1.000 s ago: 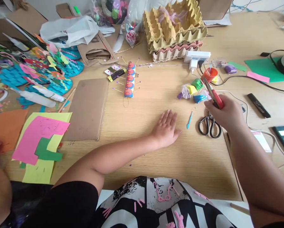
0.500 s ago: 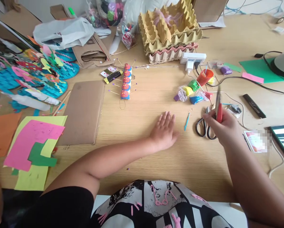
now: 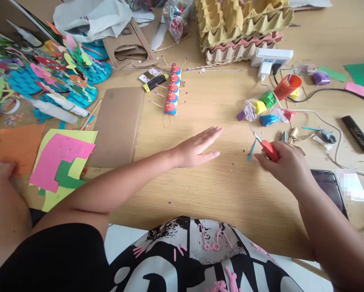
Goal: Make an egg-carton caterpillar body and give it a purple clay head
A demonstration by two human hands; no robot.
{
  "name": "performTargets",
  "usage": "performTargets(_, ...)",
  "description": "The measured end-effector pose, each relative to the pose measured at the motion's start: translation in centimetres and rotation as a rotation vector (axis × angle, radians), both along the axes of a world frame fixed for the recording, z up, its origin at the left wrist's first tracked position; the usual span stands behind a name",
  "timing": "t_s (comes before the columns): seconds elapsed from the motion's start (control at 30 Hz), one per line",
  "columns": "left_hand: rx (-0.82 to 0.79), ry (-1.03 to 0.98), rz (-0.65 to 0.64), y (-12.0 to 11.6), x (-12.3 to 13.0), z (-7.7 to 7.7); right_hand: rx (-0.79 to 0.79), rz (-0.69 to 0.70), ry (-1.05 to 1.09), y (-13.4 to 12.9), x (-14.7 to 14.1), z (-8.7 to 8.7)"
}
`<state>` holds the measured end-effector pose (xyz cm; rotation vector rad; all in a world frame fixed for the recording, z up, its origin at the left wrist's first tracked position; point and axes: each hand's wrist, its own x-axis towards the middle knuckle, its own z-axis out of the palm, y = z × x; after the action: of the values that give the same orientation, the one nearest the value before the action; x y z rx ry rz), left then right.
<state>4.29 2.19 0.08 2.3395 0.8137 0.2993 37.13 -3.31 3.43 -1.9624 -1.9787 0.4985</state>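
Note:
My right hand (image 3: 287, 168) grips a red utility knife (image 3: 270, 151), its blade out and pointing up and left. Just beyond the blade a slim blue tool (image 3: 251, 151) lies on the table among small crumbs. Scissors are mostly hidden behind my right hand. My left hand (image 3: 200, 148) is open, fingers stretched toward the right and holding nothing, over the bare wood. Farther back stands a caterpillar-like figure (image 3: 172, 91) of red and blue segments with faces, with thin purple-tipped sticks along its sides.
A cardboard sheet (image 3: 118, 125), coloured paper (image 3: 63, 156) and blue crafted pieces (image 3: 84, 97) lie left. Egg trays (image 3: 239, 52) and a power strip (image 3: 273, 56) stand behind. Clay packets (image 3: 268, 99), a red cup (image 3: 287, 87), cables and a phone (image 3: 329, 188) are right. Another person's hand (image 3: 1, 169) touches orange paper.
The view has shifted, so the table things appear farther right and higher. My right hand has tipped the knife from upright to pointing left. My left hand has turned and lifted off the table.

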Motion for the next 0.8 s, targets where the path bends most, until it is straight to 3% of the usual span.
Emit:
performTargets(0.1,0.024,0.215,-0.091,-2.4,-6.0,0.5,-0.007,0.034,-0.091,0.1,-0.6,-0.8)
performTargets(0.23,0.054,0.459,-0.152,-6.6,-9.1,-0.2,-0.012,-0.004,-0.242,1.0,-1.0,-1.4)
performTargets(0.37,0.135,0.512,-0.156,-7.6,-7.0,-1.1,-0.027,-0.015,-0.364,1.8,-1.3,-2.4)
performTargets(0.57,0.248,0.429,-0.112,-3.3,1.7,-1.1,-0.100,-0.025,-0.440,2.4,-2.5,-2.1)
performTargets(0.63,0.237,0.370,-0.085,-2.6,3.2,-0.6,-0.108,-0.020,-0.454,2.5,-2.6,-1.9)
performTargets(0.7,0.214,0.313,-0.109,-3.0,2.7,0.0,-0.096,-0.017,-0.467,2.4,-2.5,-1.9)
performTargets(0.8,0.179,0.289,-0.151,-5.4,-1.3,0.9,-0.102,-0.034,-0.437,2.4,-2.3,-1.9)
